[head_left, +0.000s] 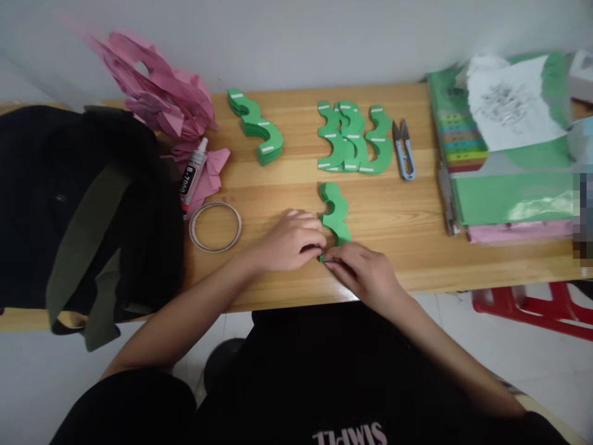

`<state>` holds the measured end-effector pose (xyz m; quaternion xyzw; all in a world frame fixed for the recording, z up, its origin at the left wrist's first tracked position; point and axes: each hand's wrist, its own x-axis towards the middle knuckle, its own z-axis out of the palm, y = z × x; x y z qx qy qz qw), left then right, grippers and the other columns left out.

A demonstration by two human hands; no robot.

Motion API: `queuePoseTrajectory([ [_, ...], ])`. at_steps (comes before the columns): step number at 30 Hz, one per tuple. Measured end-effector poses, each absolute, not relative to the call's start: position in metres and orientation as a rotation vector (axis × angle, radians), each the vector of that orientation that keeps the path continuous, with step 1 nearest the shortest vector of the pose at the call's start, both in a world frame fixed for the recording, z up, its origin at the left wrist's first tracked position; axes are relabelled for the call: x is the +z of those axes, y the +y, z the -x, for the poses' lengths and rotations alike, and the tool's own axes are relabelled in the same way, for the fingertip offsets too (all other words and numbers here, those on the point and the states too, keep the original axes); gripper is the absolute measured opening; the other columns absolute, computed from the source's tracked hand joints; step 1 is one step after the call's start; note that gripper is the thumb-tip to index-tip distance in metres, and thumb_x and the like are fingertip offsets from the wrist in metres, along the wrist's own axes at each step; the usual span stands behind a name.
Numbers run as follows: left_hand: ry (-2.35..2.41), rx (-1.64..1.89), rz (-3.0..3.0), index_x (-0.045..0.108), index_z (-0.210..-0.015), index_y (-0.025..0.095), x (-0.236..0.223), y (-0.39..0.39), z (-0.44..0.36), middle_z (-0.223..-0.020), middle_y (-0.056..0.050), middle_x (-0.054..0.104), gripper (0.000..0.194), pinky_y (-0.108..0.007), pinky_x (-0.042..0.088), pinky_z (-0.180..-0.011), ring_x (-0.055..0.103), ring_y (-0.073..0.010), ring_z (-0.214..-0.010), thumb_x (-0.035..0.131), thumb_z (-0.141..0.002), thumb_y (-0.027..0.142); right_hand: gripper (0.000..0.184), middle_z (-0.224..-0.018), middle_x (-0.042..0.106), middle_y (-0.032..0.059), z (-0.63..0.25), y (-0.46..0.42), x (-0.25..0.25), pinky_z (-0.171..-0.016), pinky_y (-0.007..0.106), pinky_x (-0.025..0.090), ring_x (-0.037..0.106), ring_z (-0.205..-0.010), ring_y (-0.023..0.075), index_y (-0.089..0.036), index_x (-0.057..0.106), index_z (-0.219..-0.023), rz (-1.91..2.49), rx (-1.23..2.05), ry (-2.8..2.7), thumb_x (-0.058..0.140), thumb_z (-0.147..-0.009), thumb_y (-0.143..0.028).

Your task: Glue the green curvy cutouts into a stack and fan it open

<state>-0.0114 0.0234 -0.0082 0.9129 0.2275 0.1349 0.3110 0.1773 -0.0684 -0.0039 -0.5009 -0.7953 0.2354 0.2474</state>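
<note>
We had both hands over the near part of the wooden table [393, 228], bent to a wavy green piece [337, 207] that lay between them, its upper curves pointing away from us. Our right hand [365, 270] had thumb and forefinger pinched on the lower end of that piece, with a thin dark line showing at the tips. Our left hand [299, 242] was curled against the left side of the same end; its fingertips were hidden, so we could not tell whether it gripped anything. Beyond the hands stood a cluster of similar green pieces [377, 145] bearing short white strips, and just to its right lay blue-handled snips [406, 157]. Farther left we had a stack of the green shapes [264, 131], also marked with white strips. A ring-shaped roll [215, 250] lay left of our left hand, near a glue tube [192, 176] resting on crumpled pink paper [162, 93]. A dark bag [157, 241] filled the table's left end, while green packets [509, 194] and a torn white sheet [514, 105] lay at the right.
</note>
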Motion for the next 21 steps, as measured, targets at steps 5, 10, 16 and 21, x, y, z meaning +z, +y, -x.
queuePoseTrajectory([
  [5, 0.599, 0.344, -2.380, 0.063, -0.074, 0.019, -0.004, 0.023, 0.012, -0.080, -0.001, 0.063, 0.017, -0.032, 0.035, -0.077, 0.054, -0.0165, -0.082, 0.053, -0.088, 0.019, 0.020, -0.081, 0.069, 0.0019, -0.173, -0.069, -0.006, -0.061, 0.022, 0.045, 0.065, -0.070, 0.0132, -0.019, 0.066, -0.090, 1.451, 0.586, -2.201, 0.049, -0.095, -0.027],
  [10, 0.581, 0.348, -2.382, 0.062, -0.073, 0.019, -0.004, 0.024, 0.013, -0.078, -0.001, 0.062, 0.018, -0.032, 0.035, -0.076, 0.054, -0.0169, -0.081, 0.053, -0.089, 0.020, 0.017, -0.079, 0.069, -0.0002, -0.169, -0.067, -0.003, -0.058, 0.022, 0.040, 0.063, -0.068, 0.0124, -0.020, 0.066, -0.086, 1.525, 0.553, -2.245, 0.052, -0.093, -0.028],
  [16, 0.548, 0.349, -2.395, 0.061, -0.072, 0.018, -0.005, 0.025, 0.013, -0.075, -0.001, 0.061, 0.020, -0.032, 0.034, -0.073, 0.053, -0.0168, -0.077, 0.049, -0.089, 0.019, 0.014, -0.078, 0.069, -0.0015, -0.166, -0.067, -0.005, -0.052, 0.024, 0.032, 0.058, -0.062, 0.0099, -0.021, 0.064, -0.086, 1.560, 0.320, -2.375, 0.052, -0.093, -0.024],
  [21, 0.533, 0.351, -2.394, 0.062, -0.076, 0.019, -0.005, 0.025, 0.013, -0.076, -0.001, 0.062, 0.020, -0.032, 0.033, -0.073, 0.054, -0.0167, -0.078, 0.048, -0.091, 0.020, 0.019, -0.074, 0.066, -0.0008, -0.165, -0.072, -0.014, -0.055, 0.024, 0.037, 0.058, -0.061, 0.0108, -0.020, 0.062, -0.086, 1.466, 0.218, -2.316, 0.046, -0.095, -0.023],
])
